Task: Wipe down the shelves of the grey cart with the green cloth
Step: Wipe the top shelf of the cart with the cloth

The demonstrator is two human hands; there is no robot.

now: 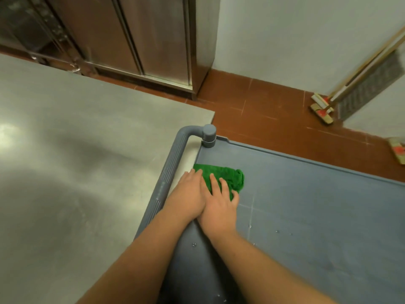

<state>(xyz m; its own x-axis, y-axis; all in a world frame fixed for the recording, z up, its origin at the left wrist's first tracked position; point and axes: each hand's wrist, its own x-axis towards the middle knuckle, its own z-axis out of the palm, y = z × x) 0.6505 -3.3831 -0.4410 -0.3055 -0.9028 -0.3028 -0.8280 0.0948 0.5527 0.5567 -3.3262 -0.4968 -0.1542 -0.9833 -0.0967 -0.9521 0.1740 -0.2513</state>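
Observation:
The grey cart's top shelf (317,205) fills the lower right, with a ribbed grey handle (168,178) along its left side and a round post at the far corner. A folded green cloth (228,175) lies flat on the shelf near that corner. My left hand (188,194) and my right hand (221,205) sit side by side, palms down, pressing on the near part of the cloth. The fingers of both hands are spread over it and hide its near edge. A few water drops dot the shelf close to my arms.
A steel worktable (76,161) stands against the cart's left side. Beyond it is a steel cabinet (142,40) on red floor tiles (263,106). Brooms (324,106) lean on the white wall at the far right.

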